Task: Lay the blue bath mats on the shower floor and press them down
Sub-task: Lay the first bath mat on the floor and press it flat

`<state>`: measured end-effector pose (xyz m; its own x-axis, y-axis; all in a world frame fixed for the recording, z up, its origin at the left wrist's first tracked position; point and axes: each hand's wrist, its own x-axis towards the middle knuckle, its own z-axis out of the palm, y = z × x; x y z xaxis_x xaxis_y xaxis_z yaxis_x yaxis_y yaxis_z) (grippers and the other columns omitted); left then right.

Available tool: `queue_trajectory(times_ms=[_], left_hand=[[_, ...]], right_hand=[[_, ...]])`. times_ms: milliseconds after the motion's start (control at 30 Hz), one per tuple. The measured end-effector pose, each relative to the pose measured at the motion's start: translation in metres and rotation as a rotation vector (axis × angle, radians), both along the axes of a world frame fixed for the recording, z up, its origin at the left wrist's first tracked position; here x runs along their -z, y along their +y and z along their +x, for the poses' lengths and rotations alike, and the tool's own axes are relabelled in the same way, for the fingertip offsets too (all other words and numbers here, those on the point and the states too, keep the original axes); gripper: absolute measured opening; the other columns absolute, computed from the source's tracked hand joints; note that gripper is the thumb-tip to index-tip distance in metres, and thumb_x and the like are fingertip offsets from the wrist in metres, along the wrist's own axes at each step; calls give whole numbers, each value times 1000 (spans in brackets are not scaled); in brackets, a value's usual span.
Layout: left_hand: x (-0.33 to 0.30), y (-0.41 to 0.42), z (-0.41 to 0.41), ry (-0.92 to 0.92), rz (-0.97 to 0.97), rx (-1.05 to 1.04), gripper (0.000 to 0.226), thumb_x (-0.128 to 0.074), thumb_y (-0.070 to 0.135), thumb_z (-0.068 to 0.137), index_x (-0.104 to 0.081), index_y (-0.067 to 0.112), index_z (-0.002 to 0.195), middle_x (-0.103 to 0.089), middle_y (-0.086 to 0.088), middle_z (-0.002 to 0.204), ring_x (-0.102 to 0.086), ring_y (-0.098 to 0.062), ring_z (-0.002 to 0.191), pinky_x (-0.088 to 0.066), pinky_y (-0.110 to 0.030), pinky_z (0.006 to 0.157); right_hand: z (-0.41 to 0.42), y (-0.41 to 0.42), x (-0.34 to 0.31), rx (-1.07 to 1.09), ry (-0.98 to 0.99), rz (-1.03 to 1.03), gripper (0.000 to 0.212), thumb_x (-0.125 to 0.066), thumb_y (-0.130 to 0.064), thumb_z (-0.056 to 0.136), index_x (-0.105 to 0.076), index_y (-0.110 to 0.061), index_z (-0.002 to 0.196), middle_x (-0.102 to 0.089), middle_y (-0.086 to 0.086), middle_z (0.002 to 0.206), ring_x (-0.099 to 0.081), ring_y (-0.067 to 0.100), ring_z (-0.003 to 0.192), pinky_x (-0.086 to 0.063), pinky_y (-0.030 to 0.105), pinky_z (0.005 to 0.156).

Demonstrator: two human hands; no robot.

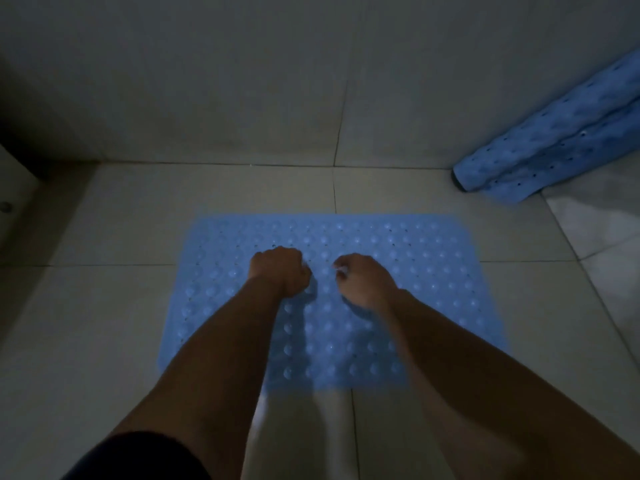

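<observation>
Blue bath mat, 1 of 2, lies flat on the tiled shower floor beneath curled fingers of left hand and right hand, seemingly pinching nothing; bubbled, perforated, likely floppy rubber, best gripped by edges; rolled mat waits far right.

Blue studded bath mat lies flat mid-floor, near the far wall; second blue mat rolled, at floor's far-right corner.
</observation>
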<state>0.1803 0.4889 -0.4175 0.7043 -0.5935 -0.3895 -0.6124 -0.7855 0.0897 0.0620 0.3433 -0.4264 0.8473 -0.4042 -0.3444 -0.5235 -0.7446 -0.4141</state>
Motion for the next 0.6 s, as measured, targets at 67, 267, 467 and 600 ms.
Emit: queue_trajectory(times_ms=[67, 267, 467, 600], left_hand=[[-2, 0, -6, -72, -97, -12, 41, -45, 42, 98, -60, 22, 131, -64, -8, 133, -59, -30, 125, -46, -44, 102], [35, 21, -43, -146, -213, 14, 63, -43, 40, 100, -28, 24, 159, -29, -3, 166, -11, -28, 158, -25, -47, 121], [69, 41, -35, -240, -274, -21, 66, -34, 37, 95, -34, 18, 158, -38, -8, 162, -16, -35, 156, -31, -54, 118], [83, 47, -27, -275, -285, -23, 65, -34, 39, 99, -28, 18, 160, -30, -9, 166, -5, -36, 158, -24, -57, 122]], right_hand=[[0, 16, 4, -52, -28, -79, 34, -47, -30, 98, -63, -22, 127, -61, 8, 131, -58, 30, 123, -49, 43, 102], [-12, 49, 64, -166, 63, -224, 73, -16, -55, 103, -3, -12, 161, 10, 10, 169, 12, 25, 156, 1, 53, 126], [-23, 61, 95, -129, -140, -391, 79, -16, -61, 102, -16, -8, 160, -1, 13, 170, 3, 26, 157, -6, 56, 125], [-22, 60, 95, -129, -148, -388, 86, -17, -68, 99, -14, -9, 161, 2, 12, 170, 7, 24, 157, -4, 55, 125]])
